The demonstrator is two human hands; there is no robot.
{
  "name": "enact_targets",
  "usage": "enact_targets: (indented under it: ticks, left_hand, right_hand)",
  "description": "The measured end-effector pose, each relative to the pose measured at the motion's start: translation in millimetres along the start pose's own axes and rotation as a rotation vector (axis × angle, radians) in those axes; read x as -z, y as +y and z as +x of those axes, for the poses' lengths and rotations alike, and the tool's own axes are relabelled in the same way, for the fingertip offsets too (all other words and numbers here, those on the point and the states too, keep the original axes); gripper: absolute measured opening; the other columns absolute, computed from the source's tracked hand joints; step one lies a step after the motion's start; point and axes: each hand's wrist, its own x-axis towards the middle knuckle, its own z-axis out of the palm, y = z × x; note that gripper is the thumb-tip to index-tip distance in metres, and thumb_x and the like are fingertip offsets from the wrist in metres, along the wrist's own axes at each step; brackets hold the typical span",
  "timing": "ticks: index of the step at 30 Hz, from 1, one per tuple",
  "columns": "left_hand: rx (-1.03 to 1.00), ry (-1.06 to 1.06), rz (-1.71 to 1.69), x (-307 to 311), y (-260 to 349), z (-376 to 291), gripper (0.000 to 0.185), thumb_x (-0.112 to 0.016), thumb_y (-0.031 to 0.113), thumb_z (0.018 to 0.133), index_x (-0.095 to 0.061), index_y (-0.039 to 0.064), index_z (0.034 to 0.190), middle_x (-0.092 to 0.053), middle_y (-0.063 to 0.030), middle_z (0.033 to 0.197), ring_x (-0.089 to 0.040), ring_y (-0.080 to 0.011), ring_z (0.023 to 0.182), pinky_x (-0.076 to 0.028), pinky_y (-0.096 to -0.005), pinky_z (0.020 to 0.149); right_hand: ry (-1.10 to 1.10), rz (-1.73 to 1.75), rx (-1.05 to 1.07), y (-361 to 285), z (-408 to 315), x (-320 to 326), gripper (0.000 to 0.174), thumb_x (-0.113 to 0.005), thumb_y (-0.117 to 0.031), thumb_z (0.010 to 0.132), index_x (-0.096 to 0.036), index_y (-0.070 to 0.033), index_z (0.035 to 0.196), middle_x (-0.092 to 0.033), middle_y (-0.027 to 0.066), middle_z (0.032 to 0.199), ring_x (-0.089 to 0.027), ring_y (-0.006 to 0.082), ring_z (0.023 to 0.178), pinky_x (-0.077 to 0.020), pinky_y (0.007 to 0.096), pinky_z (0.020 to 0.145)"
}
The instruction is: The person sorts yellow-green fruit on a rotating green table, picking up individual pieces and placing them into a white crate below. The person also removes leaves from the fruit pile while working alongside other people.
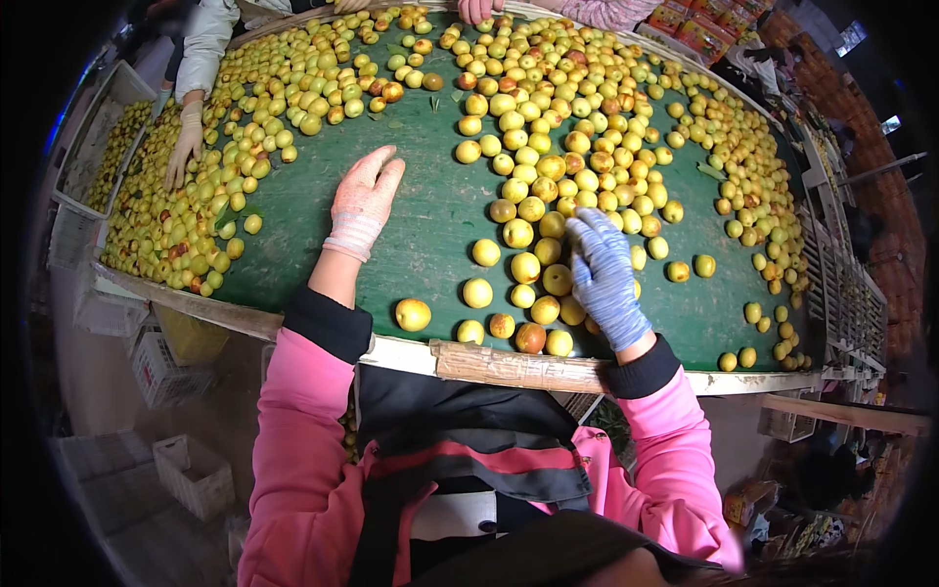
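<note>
Many yellow-green jujube fruits point(525, 268), some with red-brown patches, lie across a green sorting table point(411, 242). My left hand point(364, 192), in a pale pink glove, is held over a bare stretch of the green surface, thumb and fingers apart, with no fruit in it. My right hand point(606, 271), in a blue-grey knit glove, rests against the right side of the middle group of fruit. Its fingers are extended and partly bent, and its palm side is hidden, so whether it holds a fruit does not show. Single fruits lie near the front edge between my arms.
A wooden rim point(513, 365) with taped cardboard borders the table in front of me. At the left, a co-worker's gloved hand point(186, 143) touches fruit; another person's hand point(480, 9) is at the far edge. White plastic crates point(192, 477) stand on the floor at left.
</note>
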Motion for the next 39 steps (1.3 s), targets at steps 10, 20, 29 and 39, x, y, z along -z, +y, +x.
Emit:
enact_targets:
  ticks: [10,20,29,39]
  left_hand:
    - [0.021,-0.151,-0.04,16,22,-2,0.042,-0.064,0.031,0.095,-0.063,0.006,0.129,-0.06,-0.0134,0.132,-0.057,-0.0264,0.122,-0.045,-0.0336,0.102]
    - [-0.137,-0.315,0.044,18,36,-10,0.042,-0.065,0.029,0.093,-0.063,0.004,0.126,-0.061,-0.0171,0.129,-0.058,-0.0321,0.121,-0.046,-0.0367,0.103]
    - [-0.086,-0.357,0.073,27,12,-3,0.043,-0.064,0.032,0.094,-0.063,0.003,0.126,-0.059,-0.0182,0.132,-0.055,-0.0332,0.125,-0.044,-0.0382,0.106]
    - [-0.138,-0.479,0.015,35,29,-10,0.036,-0.065,0.028,0.093,-0.064,0.005,0.121,-0.066,-0.0128,0.12,-0.063,-0.031,0.109,-0.05,-0.0359,0.094]
  right_hand:
    - [-0.72,0.199,0.38,-52,-7,-29,0.051,-0.058,-0.041,0.092,-0.061,-0.005,0.127,-0.06,0.0158,0.131,-0.05,0.034,0.129,-0.0351,0.0459,0.111]
    - [-0.231,-0.519,-0.125,56,-18,74,0.042,-0.062,-0.019,0.089,-0.06,-0.002,0.128,-0.057,0.0213,0.135,-0.051,0.0412,0.128,-0.0383,0.0494,0.11]
    - [-0.53,-0.122,0.545,-46,79,-80,0.044,-0.057,-0.034,0.093,-0.06,-0.005,0.127,-0.054,0.0154,0.138,-0.047,0.0339,0.132,-0.0316,0.0519,0.114]
    - [-0.333,-0.449,-0.099,172,87,-7,0.056,-0.059,-0.034,0.094,-0.048,-0.007,0.142,-0.045,0.0225,0.148,-0.038,0.0429,0.139,-0.0305,0.0471,0.116]
